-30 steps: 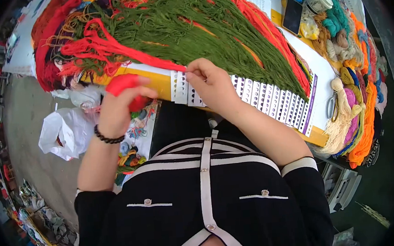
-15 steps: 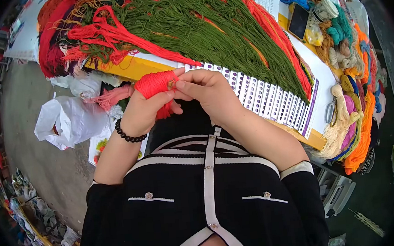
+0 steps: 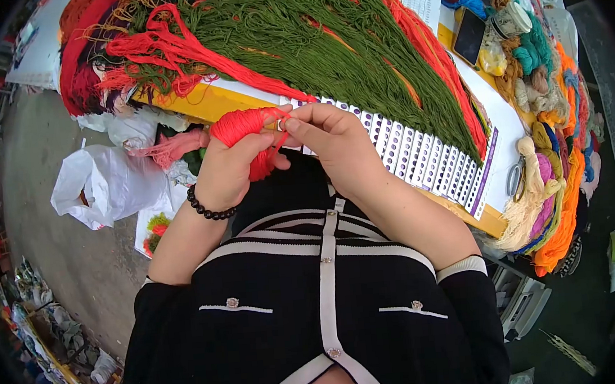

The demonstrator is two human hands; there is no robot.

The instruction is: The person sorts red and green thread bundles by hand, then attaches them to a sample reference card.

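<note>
- Tabletop (image 3: 200,106): long green threads (image 3: 297,55) already fan from punched cards (image 3: 420,156).
- Right hand (image 3: 340,142): thumb and fingers pinch red strands.
- Left hand (image 3: 223,173): curls around the red skein (image 3: 234,128), seemingly not yet on any card.

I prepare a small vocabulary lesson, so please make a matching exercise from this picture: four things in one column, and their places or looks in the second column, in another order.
Column one:
1. Phone
2. Bracelet
3. Wound red yarn
4. Scissors

Column two:
A. in the left hand
B. beside the cup
C. beside the cream yarn
D. black and beaded

Right pairs: 1-B, 2-D, 3-A, 4-C
</note>
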